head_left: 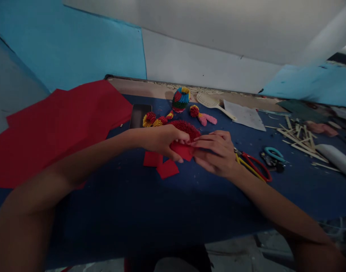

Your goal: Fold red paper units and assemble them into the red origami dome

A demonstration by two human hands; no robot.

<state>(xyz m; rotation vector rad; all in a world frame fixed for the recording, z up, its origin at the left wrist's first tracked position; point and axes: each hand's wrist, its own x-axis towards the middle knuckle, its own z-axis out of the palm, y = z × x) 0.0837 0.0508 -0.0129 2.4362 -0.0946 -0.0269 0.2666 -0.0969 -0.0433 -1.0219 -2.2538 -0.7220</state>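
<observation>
A small red paper piece (183,151) is held between my two hands, above the blue tabletop (150,211). My left hand (164,139) pinches its left side between thumb and fingers. The fingers of my right hand (215,153) are pressed together on its right edge. Two red paper squares, one at the left (153,159) and one nearer me (167,169), lie just below my left hand. Right behind my hands is a round dark red piece of many folded points (186,128), partly hidden by them.
Large red sheets (62,132) cover the left side. Behind stand a phone (137,115), a multicoloured folded-paper vase (181,99) and a pale hairbrush (215,104). Red-handled pliers (257,166), a blue-handled tool (274,153) and wooden sticks (300,138) lie at the right.
</observation>
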